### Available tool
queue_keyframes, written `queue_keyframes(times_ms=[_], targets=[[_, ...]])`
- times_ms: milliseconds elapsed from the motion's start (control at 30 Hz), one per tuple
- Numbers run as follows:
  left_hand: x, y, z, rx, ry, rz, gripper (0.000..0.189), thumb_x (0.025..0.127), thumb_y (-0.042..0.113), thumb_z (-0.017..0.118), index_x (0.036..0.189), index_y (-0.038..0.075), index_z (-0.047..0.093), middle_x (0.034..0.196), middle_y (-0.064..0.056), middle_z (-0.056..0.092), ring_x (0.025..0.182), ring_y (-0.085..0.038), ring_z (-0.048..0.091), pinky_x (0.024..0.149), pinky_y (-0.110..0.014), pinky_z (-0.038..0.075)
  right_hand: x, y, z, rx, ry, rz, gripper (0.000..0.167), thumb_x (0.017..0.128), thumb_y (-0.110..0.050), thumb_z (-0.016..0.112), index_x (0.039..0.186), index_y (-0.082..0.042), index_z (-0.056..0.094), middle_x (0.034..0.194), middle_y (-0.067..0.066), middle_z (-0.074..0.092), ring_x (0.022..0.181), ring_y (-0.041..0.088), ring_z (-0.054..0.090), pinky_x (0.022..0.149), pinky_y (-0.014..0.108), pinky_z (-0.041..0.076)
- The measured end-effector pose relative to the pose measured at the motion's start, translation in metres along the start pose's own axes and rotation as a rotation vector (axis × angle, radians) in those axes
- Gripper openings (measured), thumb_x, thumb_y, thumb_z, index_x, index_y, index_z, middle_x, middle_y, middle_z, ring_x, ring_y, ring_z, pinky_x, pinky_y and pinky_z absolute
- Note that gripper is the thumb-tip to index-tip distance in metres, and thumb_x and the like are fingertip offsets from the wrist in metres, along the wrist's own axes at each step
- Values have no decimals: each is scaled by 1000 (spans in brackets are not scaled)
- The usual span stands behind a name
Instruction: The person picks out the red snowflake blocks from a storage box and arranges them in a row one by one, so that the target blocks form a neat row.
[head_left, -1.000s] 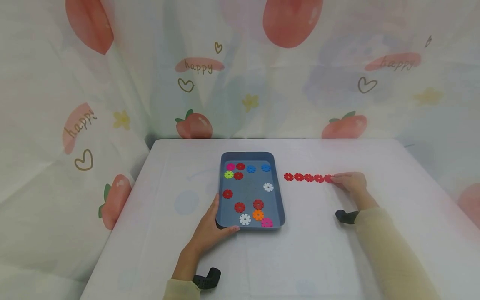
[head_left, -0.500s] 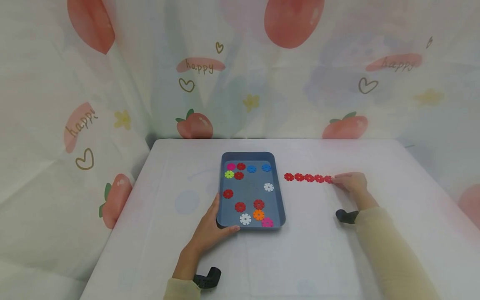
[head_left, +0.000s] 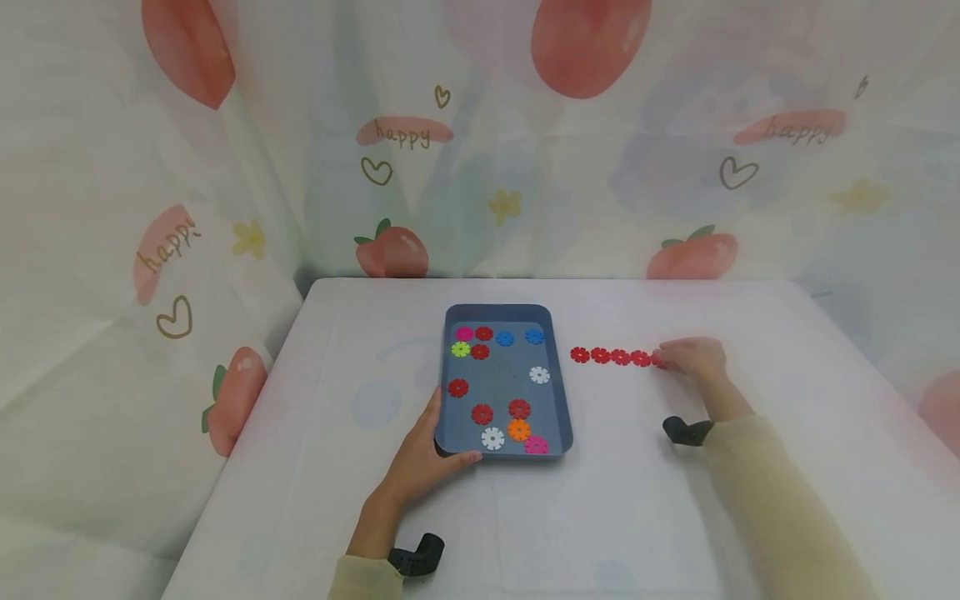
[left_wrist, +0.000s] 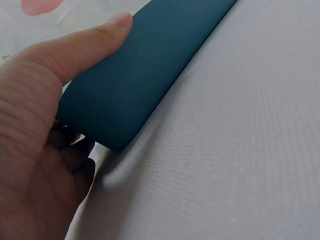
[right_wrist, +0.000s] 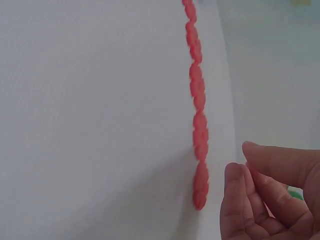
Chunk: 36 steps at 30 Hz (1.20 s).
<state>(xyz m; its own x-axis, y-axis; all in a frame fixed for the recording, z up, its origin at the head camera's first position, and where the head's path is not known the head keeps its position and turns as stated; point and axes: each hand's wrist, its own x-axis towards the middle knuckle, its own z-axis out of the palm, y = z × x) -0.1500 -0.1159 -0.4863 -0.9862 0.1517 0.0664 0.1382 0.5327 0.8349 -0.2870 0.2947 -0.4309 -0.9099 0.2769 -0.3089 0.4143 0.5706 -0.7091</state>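
My left hand (head_left: 416,454) holds the near left corner of a blue-grey tray (head_left: 561,392). In the left wrist view the thumb (left_wrist: 107,40) lies along the tray's front wall, with the other fingers curled by its side. Inside the tray lie several notched flower-shaped plastic discs, among them a white disc (head_left: 492,438) and an orange disc (head_left: 519,430). Right of the tray, several red discs (head_left: 620,357) stand in one straight row. My right hand (head_left: 697,360) is over the row's right end. In the right wrist view its fingers are loosely bent beside the end disc (right_wrist: 201,185), holding nothing.
A white cloth (head_left: 600,517) covers the table, and printed curtains (head_left: 555,183) hang behind it and on the left. Each wrist carries a black camera mount, such as the right mount (head_left: 686,431), close above the cloth.
My right hand has let go of the end disc and shifted slightly left and up over it. The left hand and tray hold their place; the head view has drifted slightly.
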Motion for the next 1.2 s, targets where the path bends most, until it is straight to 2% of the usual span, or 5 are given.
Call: queue_keyframes(times_ms=[333,400,567,733,1200], targets=[[1,-2,0,1,-2,-6,107,70,48,75,149,14,10,152,1,15,136,-21,18,100,-48,32,-6,-33,41,2,-59,-190,53,79,-44,69,116,-7,62,115,14,57,98,35,52,71,38,50],[1,-2,-1,1,-2,-6,107,70,48,75,149,14,10,152,1,15,136,-21,17,100,-48,32,-10,-38,51,8,-59,-224,50,78,-43,70,113,-9,64,112,11,58,97,34,54,72,37,51],[2,-1,-2,-1,-1,0,108,70,48,75,149,13,11,152,1,15,136,-20,17,102,-48,30,-48,-64,65,65,-234,-376,41,83,-24,69,115,0,62,108,16,62,98,31,57,88,42,46],[2,0,-2,-1,-2,4,108,70,49,74,149,13,10,152,0,14,136,-21,17,103,-48,28,-70,-76,79,84,-309,-463,37,83,-15,69,113,5,61,100,15,66,92,24,62,88,37,47],[2,-2,-2,-11,-14,-1,108,70,50,74,149,15,9,152,2,14,136,-19,17,104,-47,27,-87,-78,118,-45,-452,-673,32,78,-8,72,106,6,64,96,16,66,84,23,63,75,34,53]])
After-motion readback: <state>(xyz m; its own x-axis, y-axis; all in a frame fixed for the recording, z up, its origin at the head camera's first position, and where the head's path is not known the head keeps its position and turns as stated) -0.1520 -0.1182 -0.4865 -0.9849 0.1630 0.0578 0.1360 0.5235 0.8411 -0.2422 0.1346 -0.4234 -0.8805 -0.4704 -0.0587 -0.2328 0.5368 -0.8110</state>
